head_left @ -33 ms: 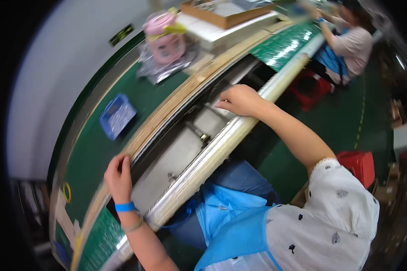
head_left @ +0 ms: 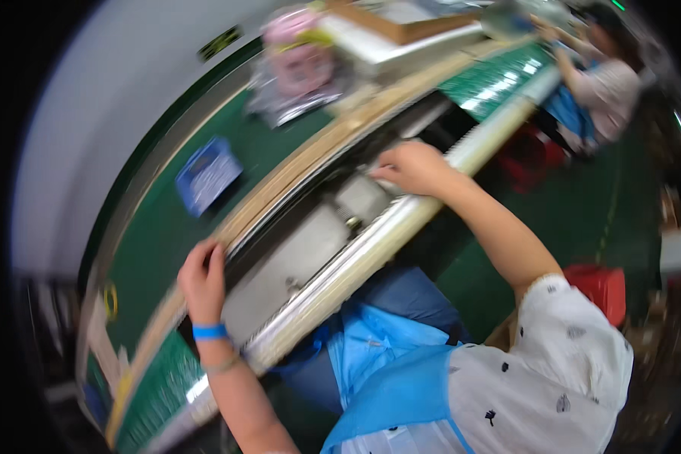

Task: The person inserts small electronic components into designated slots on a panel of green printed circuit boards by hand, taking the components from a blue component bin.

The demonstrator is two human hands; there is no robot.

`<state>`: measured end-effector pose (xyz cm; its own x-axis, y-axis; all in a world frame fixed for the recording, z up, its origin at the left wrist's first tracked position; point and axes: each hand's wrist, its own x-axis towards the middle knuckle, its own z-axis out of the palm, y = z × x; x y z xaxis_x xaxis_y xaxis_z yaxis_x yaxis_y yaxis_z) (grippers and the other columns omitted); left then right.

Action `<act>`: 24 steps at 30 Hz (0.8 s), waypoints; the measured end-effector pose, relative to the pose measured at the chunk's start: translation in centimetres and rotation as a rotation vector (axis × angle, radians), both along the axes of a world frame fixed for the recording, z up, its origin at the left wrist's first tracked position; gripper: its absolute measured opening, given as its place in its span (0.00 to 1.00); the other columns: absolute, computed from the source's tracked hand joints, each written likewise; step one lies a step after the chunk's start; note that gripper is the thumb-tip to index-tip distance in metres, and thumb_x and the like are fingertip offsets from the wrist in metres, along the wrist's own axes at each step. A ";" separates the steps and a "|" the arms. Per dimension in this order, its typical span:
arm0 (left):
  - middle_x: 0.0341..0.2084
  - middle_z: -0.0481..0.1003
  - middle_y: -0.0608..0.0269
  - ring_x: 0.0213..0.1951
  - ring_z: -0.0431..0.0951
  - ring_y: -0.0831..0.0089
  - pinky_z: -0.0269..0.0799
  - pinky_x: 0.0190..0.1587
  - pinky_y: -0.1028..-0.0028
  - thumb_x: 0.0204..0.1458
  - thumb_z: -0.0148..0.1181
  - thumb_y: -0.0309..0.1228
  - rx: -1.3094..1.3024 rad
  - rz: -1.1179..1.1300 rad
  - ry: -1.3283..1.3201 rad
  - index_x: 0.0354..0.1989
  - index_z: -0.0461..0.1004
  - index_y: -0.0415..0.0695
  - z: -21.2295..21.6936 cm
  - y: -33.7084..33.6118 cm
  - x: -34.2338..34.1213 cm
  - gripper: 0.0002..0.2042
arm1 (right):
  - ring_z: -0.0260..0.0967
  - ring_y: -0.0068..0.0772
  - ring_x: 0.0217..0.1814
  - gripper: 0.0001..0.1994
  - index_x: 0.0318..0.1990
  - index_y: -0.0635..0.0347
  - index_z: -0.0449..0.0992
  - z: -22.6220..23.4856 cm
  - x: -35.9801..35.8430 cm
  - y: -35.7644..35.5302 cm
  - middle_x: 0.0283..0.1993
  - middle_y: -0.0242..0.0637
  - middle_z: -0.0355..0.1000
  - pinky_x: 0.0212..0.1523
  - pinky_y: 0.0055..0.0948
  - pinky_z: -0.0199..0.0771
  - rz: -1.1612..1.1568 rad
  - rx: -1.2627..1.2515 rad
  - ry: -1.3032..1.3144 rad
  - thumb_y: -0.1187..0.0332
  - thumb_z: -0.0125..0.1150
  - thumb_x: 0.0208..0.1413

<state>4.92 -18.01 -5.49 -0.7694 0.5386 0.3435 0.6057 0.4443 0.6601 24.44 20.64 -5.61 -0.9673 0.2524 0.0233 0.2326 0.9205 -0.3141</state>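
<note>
My left hand (head_left: pixel 203 280) is at the near-left end of a long open recess in the conveyor bench. Its bent fingers rest at the wooden edge strip (head_left: pixel 272 200), and whatever they grip is hidden. My right hand (head_left: pixel 416 168) hangs over the far part of the recess, its wrist above the pale front rail (head_left: pixel 333 286). Thumb and fingers are pinched together; anything small between them is too blurred to make out. Below, the recess shows a grey metal plate (head_left: pixel 299 261) and a brassy bolt-like part (head_left: pixel 353 222).
Green belt (head_left: pixel 496 79) covers the bench beyond the recess. Behind the wooden strip stand a blue plastic tray (head_left: pixel 209 175) and a pink jug (head_left: pixel 301 66) on clear plastic. A co-worker (head_left: pixel 601 83) sits at the far right. A red stool (head_left: pixel 594 291) stands by my right elbow.
The whole view has shifted slightly, with things appearing a little further right. Both hands keep about the same places on the bench; a spring-like part beside the brassy piece is now blurred.
</note>
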 end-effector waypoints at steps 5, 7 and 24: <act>0.29 0.79 0.46 0.33 0.81 0.51 0.76 0.37 0.58 0.58 0.60 0.30 0.028 -0.041 -0.107 0.36 0.80 0.40 1.5 1.1 0.6 0.07 | 0.77 0.35 0.43 0.17 0.49 0.64 0.82 -3.0 2.1 3.0 0.43 0.42 0.81 0.47 0.35 0.74 -0.206 -0.295 0.114 0.59 0.58 0.66; 0.37 0.81 0.46 0.40 0.81 0.46 0.78 0.43 0.58 0.58 0.60 0.33 -0.026 -0.064 0.090 0.41 0.82 0.40 2.7 3.8 1.0 0.10 | 0.69 0.24 0.39 0.21 0.54 0.65 0.80 -5.0 5.4 10.7 0.42 0.34 0.78 0.44 0.25 0.69 -0.240 -0.239 0.257 0.54 0.56 0.70; 0.57 0.76 0.43 0.64 0.70 0.49 0.49 0.66 0.30 0.59 0.53 0.64 -0.844 1.247 -0.217 0.51 0.81 0.37 0.4 -29.0 6.4 0.36 | 0.67 0.26 0.33 0.19 0.50 0.64 0.79 -4.6 -0.5 9.9 0.31 0.36 0.72 0.40 0.27 0.69 -0.006 -0.126 -0.002 0.54 0.55 0.70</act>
<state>11.28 -47.04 -5.07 -0.8610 -0.4983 0.1014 -0.5024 0.8645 -0.0174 23.97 30.53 -10.24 -0.9658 0.2591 -0.0106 0.2387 0.8723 -0.4267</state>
